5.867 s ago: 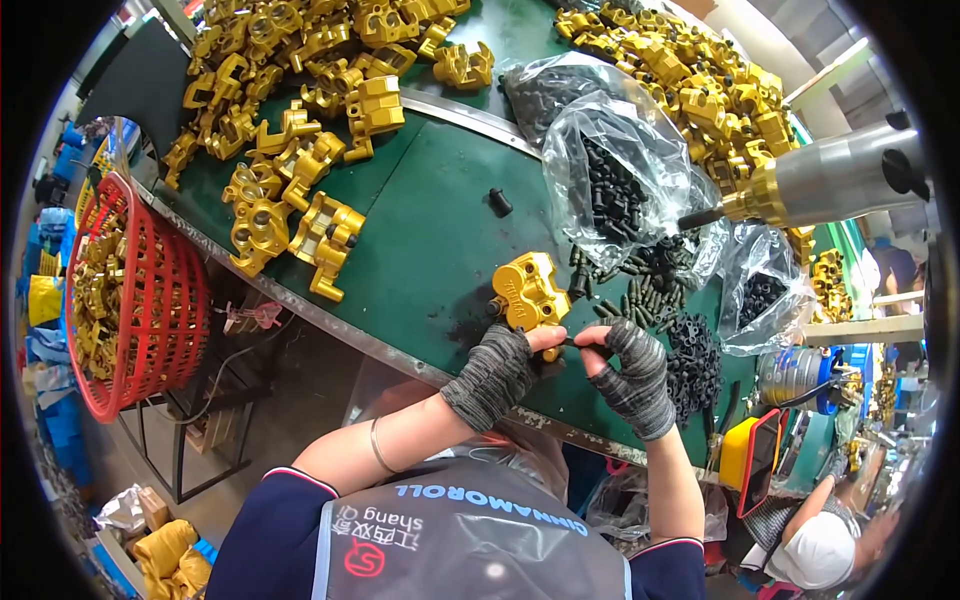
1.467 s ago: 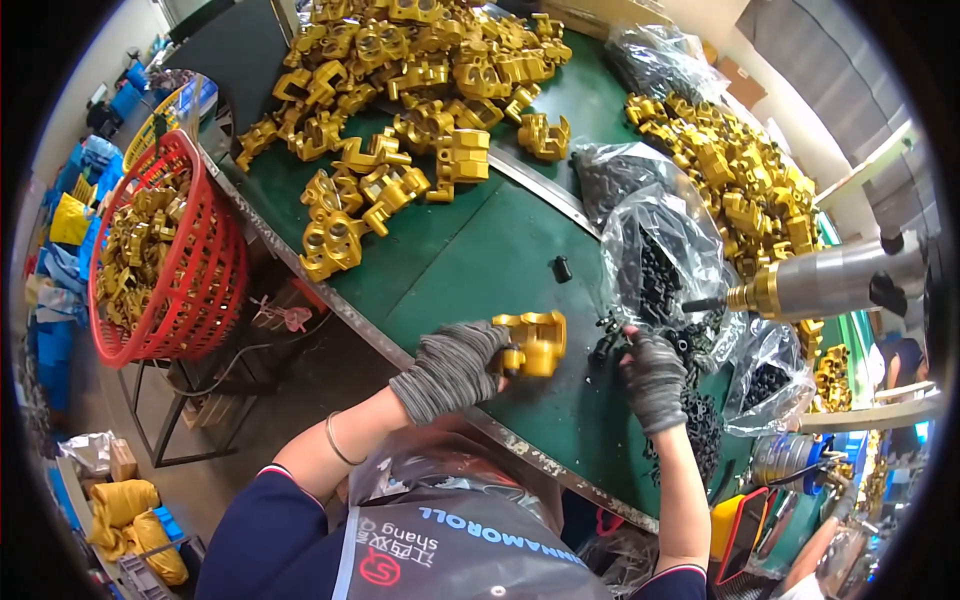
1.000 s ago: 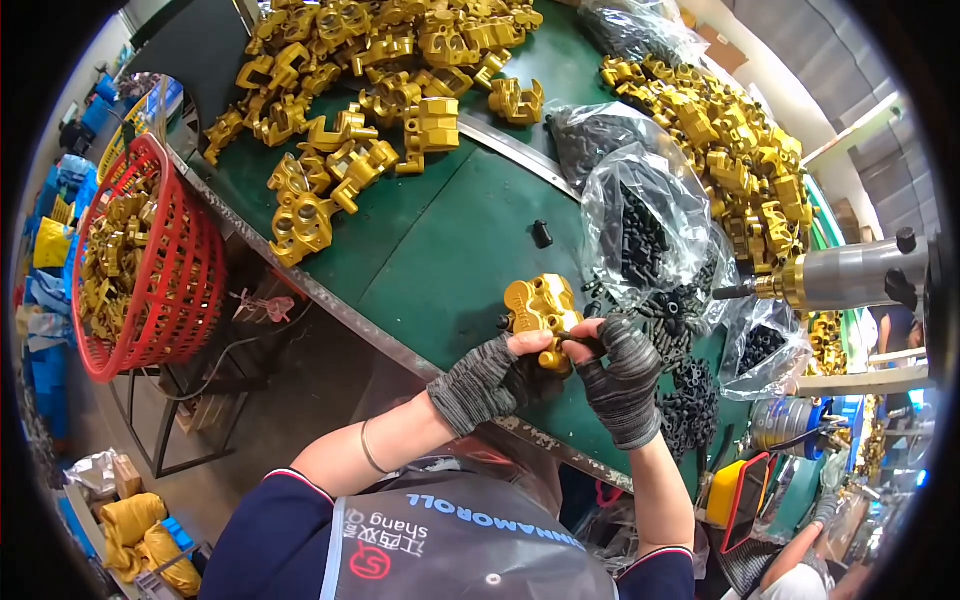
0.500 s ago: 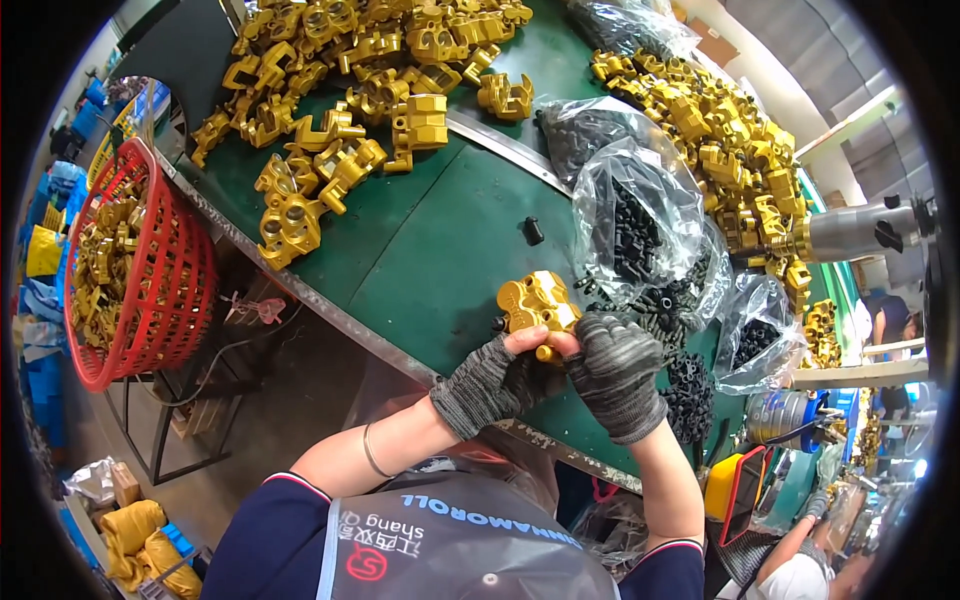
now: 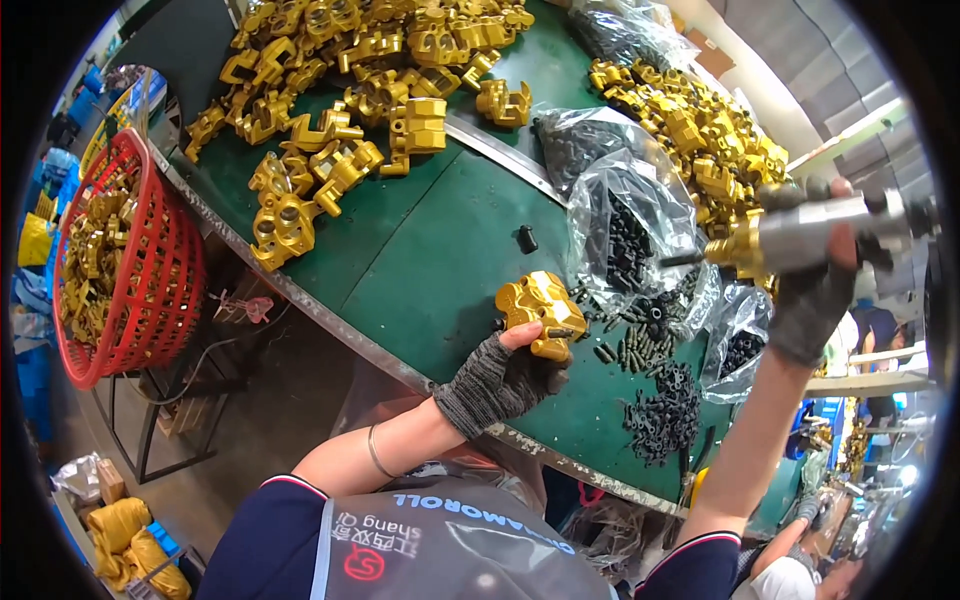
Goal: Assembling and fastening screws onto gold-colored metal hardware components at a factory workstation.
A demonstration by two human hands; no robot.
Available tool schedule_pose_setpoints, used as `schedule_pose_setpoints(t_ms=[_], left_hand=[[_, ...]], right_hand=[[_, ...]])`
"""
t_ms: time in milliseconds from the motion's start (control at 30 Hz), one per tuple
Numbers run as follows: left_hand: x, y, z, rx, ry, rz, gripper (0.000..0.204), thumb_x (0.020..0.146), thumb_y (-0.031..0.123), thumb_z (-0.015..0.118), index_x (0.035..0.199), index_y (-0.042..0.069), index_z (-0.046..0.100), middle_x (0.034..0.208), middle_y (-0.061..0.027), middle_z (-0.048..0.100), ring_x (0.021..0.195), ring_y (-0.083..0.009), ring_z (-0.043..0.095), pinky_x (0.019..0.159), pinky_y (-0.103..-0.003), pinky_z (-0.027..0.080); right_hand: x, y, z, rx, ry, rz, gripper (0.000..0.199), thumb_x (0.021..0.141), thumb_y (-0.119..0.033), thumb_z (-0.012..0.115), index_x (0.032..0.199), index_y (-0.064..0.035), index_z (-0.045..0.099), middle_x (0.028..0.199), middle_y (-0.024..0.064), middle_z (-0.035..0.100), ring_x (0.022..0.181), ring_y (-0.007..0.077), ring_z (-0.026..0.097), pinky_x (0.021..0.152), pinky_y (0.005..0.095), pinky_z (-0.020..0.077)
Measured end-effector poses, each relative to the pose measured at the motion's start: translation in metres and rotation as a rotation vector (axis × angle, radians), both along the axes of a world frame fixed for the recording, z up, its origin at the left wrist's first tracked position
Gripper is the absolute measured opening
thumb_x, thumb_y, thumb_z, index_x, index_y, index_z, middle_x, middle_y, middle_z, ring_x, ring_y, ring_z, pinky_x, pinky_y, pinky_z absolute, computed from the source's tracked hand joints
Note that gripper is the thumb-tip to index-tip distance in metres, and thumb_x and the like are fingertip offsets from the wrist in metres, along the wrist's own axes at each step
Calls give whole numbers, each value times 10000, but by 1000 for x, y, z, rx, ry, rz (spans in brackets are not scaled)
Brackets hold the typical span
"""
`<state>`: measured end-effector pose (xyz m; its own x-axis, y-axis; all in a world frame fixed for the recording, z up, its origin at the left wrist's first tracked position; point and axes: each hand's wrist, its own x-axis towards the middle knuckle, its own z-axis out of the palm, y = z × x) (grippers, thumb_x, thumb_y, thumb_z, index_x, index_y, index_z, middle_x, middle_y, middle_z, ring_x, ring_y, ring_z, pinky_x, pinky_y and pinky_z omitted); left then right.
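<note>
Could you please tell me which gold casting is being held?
The gold casting in the left hand; the other castings lie heaped, loose or in the red basket.

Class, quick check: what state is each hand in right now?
Left hand: closed, holding a gold part.
Right hand: closed around the grey tool.
</note>
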<state>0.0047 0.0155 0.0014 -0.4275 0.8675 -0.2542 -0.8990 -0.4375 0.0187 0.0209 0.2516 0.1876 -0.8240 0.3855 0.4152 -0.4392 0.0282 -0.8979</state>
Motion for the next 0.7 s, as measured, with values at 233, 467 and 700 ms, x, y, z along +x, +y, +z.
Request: schedule_pose_setpoints(t_ms=[233,467,700], left_hand=[[1,-2,2,87,-111,37,372,790,191,603,1100,62,442,910,-60,549,816,-180,566,673,-319,506],[13,4,5,282,-245,37,396,796,202,600,1120,50,430,930,-76,540,836,-203,564,701,-333,513],[7,-1,12,69,-163,57,393,793,201,604,1108,35,440,932,-76,545,823,-202,568,688,-325,516]], right_hand=[[-11,-66,-30,-315,177,543,611,703,-409,677,1112,-50,399,943,87,456,814,251,529,763,393,374],[-4,-78,-42,-336,167,540,635,709,-441,664,1108,-26,394,925,84,433,783,251,524,729,387,372],[8,-64,-25,-401,279,579,723,719,-483,635,1188,3,378,1065,135,462,861,277,538,725,395,412]])
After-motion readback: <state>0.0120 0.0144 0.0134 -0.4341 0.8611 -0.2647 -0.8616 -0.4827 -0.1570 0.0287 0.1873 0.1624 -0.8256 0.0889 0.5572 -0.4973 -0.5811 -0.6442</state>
